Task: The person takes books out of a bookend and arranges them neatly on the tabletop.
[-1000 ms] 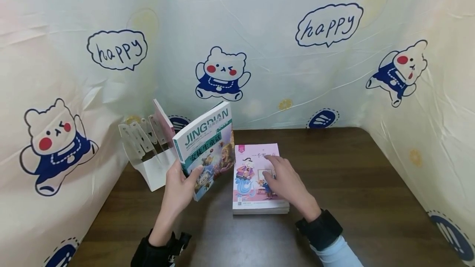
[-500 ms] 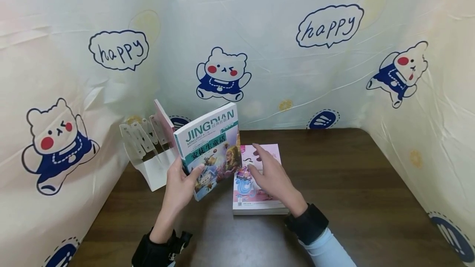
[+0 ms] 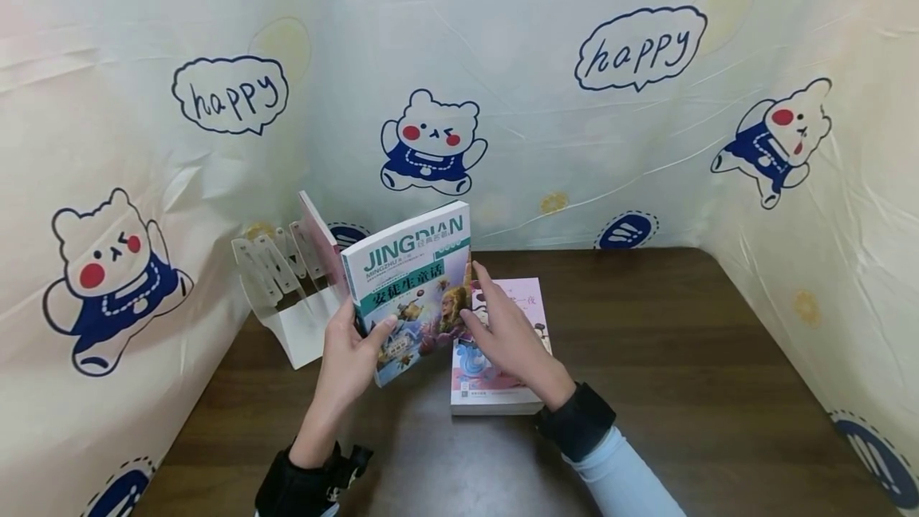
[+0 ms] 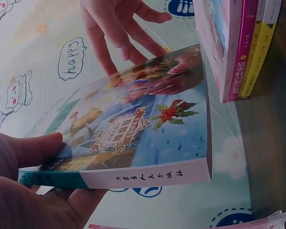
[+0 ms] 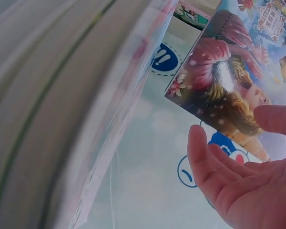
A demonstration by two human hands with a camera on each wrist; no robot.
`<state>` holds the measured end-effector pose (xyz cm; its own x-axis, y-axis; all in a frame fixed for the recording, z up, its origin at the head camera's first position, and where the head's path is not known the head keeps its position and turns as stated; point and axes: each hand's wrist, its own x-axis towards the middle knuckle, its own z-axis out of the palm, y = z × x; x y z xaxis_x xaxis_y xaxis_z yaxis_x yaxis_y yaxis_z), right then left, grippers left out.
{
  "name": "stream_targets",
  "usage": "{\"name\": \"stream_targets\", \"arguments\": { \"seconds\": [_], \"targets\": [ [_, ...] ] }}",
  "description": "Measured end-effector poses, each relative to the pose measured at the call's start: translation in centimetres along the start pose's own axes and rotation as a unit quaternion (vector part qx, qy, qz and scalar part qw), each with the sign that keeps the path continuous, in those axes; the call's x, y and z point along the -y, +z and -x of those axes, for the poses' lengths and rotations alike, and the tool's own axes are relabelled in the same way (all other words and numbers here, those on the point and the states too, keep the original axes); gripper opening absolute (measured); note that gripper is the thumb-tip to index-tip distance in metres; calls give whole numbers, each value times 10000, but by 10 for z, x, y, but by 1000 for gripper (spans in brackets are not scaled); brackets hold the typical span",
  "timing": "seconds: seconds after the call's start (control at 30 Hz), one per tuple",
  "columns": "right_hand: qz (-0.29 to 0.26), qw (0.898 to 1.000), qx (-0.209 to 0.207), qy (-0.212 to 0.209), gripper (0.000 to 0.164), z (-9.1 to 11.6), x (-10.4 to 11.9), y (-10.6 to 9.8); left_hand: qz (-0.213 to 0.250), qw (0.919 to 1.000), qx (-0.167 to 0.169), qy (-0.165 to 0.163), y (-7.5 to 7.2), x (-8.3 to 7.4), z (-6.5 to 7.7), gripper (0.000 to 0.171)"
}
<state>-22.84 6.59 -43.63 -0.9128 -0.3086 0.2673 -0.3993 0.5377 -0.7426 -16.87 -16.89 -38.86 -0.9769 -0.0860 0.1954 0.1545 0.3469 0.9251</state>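
Observation:
My left hand [image 3: 346,365] grips a paperback book [image 3: 412,305] by its spine edge, thumb on the front cover and the other fingers behind. The book has a white and green title band reading "JINGDIAN" above a colourful picture, and it tilts up off the table. At its opposite edge is my right hand [image 3: 513,337], fingers spread. In the right wrist view the right thumb [image 5: 274,118] overlaps the cover edge while the fingers stay apart from it. Beneath the right hand lies a stack of books with a pink cover [image 3: 484,389] on top, partly hidden by that hand.
A white book rack [image 3: 305,341] with upright dividers stands at the left of the brown table [image 3: 689,365], a pink book [image 3: 318,234] upright in its right side. In the left wrist view the stacked books show pink and yellow spines [image 4: 263,52]. A printed curtain [image 3: 531,150] surrounds the table.
My right hand has moved left from over the pink stack to the far edge of the held book. The left hand has turned the book's cover more towards the camera.

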Motion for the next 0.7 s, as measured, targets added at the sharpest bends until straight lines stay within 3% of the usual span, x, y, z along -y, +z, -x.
{"name": "stream_targets", "arguments": {
  "seconds": [0.7],
  "targets": [
    [43, 9999, 75, -126, 83, -2, 3, 1, 388, 9992, 24, -3, -1, 0, -5, 59]
  ]
}}
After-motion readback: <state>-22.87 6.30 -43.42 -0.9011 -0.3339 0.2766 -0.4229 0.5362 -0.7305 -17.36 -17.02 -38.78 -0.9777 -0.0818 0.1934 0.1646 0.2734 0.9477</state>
